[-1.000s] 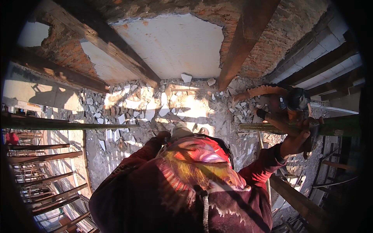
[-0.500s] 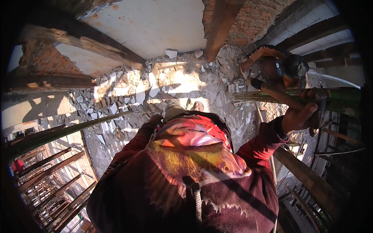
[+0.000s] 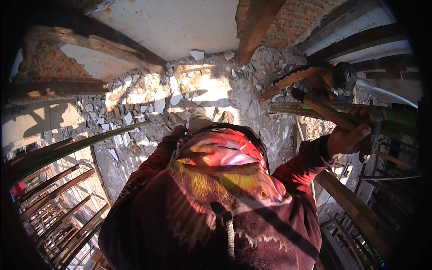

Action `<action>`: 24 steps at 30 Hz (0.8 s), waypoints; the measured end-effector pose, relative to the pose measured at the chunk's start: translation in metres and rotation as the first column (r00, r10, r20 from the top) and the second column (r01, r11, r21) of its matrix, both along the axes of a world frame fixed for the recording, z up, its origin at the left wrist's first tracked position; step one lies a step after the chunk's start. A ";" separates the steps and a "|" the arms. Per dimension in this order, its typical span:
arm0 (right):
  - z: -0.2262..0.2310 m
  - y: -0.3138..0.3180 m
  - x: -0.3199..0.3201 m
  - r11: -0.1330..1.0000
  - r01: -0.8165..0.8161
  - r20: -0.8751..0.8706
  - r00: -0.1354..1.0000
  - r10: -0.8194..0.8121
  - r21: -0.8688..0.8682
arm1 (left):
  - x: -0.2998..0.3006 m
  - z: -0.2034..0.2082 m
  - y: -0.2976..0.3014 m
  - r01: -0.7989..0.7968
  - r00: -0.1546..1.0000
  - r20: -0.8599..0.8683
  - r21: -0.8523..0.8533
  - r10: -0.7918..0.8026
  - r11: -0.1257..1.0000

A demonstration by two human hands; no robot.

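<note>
Beside the green bamboo pole (image 3: 396,114), the right hand (image 3: 348,137) wraps a wooden stick (image 3: 326,110); the left hand (image 3: 178,132) looks half-closed below, its grip unclear.

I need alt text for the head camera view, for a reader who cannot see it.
Seen from above, a person in a dark red hoodie grips a green bamboo pole with the right hand. The left hand hangs low over rubble; another worker crouches nearby.

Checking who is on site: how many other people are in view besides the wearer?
1. A co-worker in an orange sleeve and dark headgear is at upper right, beyond the bamboo pole that the right hand grips. Others may be hidden.
</note>
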State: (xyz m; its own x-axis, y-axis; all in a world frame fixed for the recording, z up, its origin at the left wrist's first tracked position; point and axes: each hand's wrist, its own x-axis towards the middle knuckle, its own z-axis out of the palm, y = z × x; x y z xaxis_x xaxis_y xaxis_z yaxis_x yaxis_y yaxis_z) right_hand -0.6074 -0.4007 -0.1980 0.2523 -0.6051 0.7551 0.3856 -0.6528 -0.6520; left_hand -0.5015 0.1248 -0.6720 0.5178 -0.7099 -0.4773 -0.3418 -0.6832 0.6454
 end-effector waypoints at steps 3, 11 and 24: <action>0.005 0.002 0.001 1.000 0.023 -0.031 0.999 -0.023 -0.016 | -0.001 -0.011 0.005 -0.457 0.767 -0.466 0.084 0.440 0.885; 0.005 -0.002 -0.001 0.998 0.042 -0.045 0.998 -0.045 -0.050 | 0.000 -0.025 0.017 -0.386 0.870 -0.394 -0.165 0.298 0.908; -0.009 -0.009 -0.009 0.985 0.159 -0.039 0.987 -0.157 0.069 | 0.035 -0.008 0.024 0.046 0.995 0.081 0.080 -0.052 0.996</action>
State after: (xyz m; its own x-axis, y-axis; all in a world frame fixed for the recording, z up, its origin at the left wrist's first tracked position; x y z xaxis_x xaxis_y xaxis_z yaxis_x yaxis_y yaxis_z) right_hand -0.6168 -0.4096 -0.2072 0.1737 -0.6913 0.7014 0.2586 -0.6552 -0.7098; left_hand -0.4664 0.1486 -0.6801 0.5233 -0.6975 -0.4896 -0.4259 -0.7117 0.5586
